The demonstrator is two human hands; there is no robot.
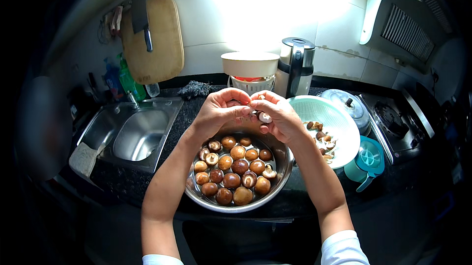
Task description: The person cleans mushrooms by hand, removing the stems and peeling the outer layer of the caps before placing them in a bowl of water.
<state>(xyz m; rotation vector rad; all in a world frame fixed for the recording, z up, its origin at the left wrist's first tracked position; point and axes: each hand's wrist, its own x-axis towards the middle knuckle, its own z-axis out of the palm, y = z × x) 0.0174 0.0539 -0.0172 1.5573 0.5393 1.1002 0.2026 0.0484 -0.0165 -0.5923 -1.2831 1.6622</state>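
Observation:
Above a stainless steel basin, my two hands meet at the fingertips. My right hand holds a small brown-capped mushroom, its pale underside showing between the fingers. A small pale piece shows by the right index finger. My left hand has its thumb and bent fingers close to the right fingertips; what lies between them is too small to tell. Several wet brown mushrooms sit in the basin, most cap up, some with pale stems showing.
Right of the basin, a mint-green colander holds several mushroom pieces. A lidded teal jug, a metal pot lid and a gas stove are beyond. A steel sink is left; an electric kettle stands behind.

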